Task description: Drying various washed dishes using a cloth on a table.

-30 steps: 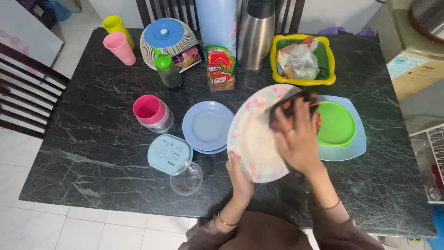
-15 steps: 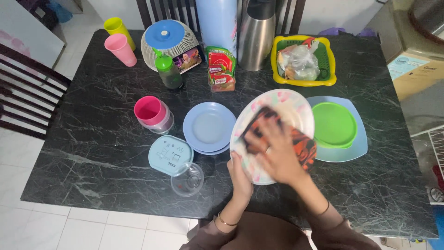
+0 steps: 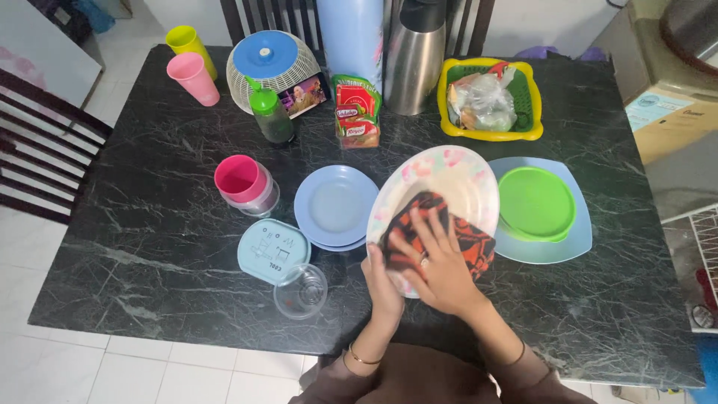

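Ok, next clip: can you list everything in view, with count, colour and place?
table: 1, black marble, fills the view
floral plate: 1, white with pink flowers, centre, tilted
cloth: 1, orange and black, on the floral plate
blue plates: small stack, pale blue, left of the floral plate
green plate: 1, on a square blue plate, right
tumblers: 2, pink and yellow, far left
pink cup: 1, left of centre
blue lid: 1, near edge
clear bowl: 1, beside the lid
basket: 1, yellow and green, far right
flasks: 2, steel and pale blue, far edge
left hand: holds the plate's near rim
right hand: presses the cloth
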